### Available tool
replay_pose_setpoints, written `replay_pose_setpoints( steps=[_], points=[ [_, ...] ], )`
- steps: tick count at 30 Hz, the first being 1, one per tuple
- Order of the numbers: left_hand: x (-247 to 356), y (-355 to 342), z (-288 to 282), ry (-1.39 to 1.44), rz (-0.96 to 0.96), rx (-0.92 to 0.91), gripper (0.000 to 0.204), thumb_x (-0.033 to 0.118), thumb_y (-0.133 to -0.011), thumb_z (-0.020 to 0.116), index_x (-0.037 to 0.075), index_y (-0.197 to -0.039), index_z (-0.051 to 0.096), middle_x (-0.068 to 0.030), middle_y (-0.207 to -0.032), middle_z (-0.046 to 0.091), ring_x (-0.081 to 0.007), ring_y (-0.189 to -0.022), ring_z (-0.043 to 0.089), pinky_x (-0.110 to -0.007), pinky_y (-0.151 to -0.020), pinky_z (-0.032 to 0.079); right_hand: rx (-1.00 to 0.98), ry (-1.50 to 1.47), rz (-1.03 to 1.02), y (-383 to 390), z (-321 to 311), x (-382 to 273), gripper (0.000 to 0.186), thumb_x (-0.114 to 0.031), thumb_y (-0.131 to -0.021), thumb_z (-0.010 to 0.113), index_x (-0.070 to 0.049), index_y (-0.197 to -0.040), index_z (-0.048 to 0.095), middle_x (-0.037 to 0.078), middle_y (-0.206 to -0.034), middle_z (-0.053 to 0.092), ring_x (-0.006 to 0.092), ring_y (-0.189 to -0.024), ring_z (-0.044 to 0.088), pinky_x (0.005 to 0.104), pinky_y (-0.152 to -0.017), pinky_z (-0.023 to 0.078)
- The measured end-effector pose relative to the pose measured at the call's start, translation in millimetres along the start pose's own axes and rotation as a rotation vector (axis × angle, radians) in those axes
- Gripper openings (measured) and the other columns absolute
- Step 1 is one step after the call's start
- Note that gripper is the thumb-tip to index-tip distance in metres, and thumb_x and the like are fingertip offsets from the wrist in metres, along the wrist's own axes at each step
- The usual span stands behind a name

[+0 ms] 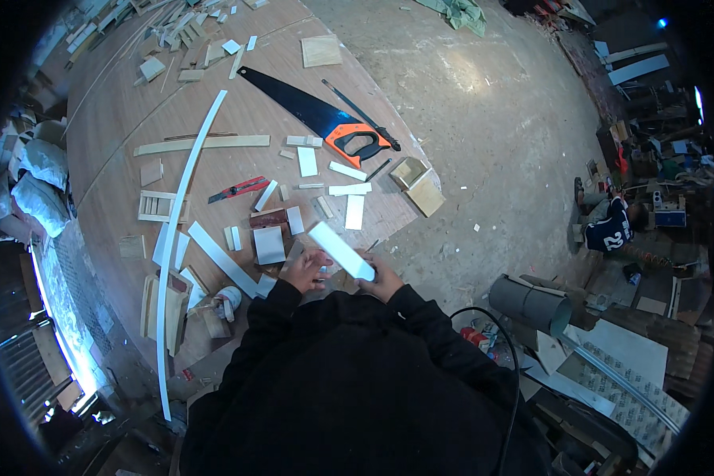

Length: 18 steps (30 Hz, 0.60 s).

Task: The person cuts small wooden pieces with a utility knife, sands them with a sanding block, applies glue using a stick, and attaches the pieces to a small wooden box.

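My right hand [383, 280] is closed on the near end of a white strip of board [339, 249] with a pointed end. The strip tilts up and to the left, over the near part of the work surface. Just left of it, my left hand [306, 271] has its fingers apart and does not grip the strip; a small pale bit shows by its fingertips. Beyond the left hand stand a white-faced block [269, 245] and a brown wooden block [269, 219]. Several small white and bare wood offcuts lie ahead of both hands.
A handsaw [309, 111] with an orange and black handle lies at the far right of the wooden worktop [214, 79]. A red utility knife [239, 189] and a long white strip [184, 186] lie to the left. Another person [608, 226] is low down at the far right.
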<state>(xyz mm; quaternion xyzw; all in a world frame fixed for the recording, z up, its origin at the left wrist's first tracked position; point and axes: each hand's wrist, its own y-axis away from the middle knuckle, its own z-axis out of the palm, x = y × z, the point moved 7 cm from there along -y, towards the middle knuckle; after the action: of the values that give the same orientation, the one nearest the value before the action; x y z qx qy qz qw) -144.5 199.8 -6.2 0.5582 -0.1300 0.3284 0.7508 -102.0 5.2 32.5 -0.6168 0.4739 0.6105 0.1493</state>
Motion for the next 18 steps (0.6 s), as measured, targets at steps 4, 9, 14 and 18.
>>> replay_pose_setpoints(
  steps=[4, 9, 14, 18],
  points=[
    [-8.5, -17.8, -19.4, 0.214, 0.172, 0.065, 0.032, 0.032, -0.096, 0.058, 0.007, -0.115, 0.051, -0.0059, -0.098, 0.060, -0.0186, -0.086, 0.064, -0.035, -0.069, 0.056, -0.047, 0.023, -0.062, -32.6, 8.3, -23.3, 0.051, -0.025, -0.083, 0.071, -0.002, -0.125, 0.052, 0.014, -0.116, 0.059, 0.0272, -0.108, 0.058, 0.0371, -0.093, 0.045],
    [6.1, -6.6, -57.1, 0.079, 0.346, 0.261, 0.022, 0.025, -0.096, 0.059, 0.004, -0.098, 0.056, -0.0030, -0.082, 0.061, -0.0118, -0.067, 0.063, -0.027, -0.056, 0.054, 0.577, 0.541, 0.329, -90.3, -40.3, 22.7, 0.063, -0.051, -0.077, 0.072, -0.004, -0.116, 0.058, 0.017, -0.112, 0.058, 0.0358, -0.103, 0.057, 0.0442, -0.086, 0.047],
    [-0.9, -0.6, -91.6, -0.044, 0.392, 0.358, 0.024, 0.026, -0.096, 0.059, 0.004, -0.086, 0.056, 0.0003, -0.069, 0.057, -0.0058, -0.055, 0.055, -0.021, -0.047, 0.045, 0.615, 0.763, 0.421, -107.2, -35.5, -0.6, 0.055, -0.047, -0.073, 0.075, -0.009, -0.109, 0.057, 0.012, -0.114, 0.055, 0.0336, -0.109, 0.051, 0.0460, -0.089, 0.044],
    [-3.3, -9.1, -92.3, 0.034, 0.359, 0.371, 0.021, 0.024, -0.096, 0.058, 0.002, -0.094, 0.057, -0.0011, -0.073, 0.059, -0.0079, -0.058, 0.058, -0.022, -0.050, 0.050, 0.714, 0.643, 0.392, -96.1, -34.2, 29.2, 0.039, -0.036, -0.074, 0.075, -0.010, -0.099, 0.063, 0.011, -0.098, 0.062, 0.0313, -0.095, 0.059, 0.0448, -0.081, 0.048]
  ],
)
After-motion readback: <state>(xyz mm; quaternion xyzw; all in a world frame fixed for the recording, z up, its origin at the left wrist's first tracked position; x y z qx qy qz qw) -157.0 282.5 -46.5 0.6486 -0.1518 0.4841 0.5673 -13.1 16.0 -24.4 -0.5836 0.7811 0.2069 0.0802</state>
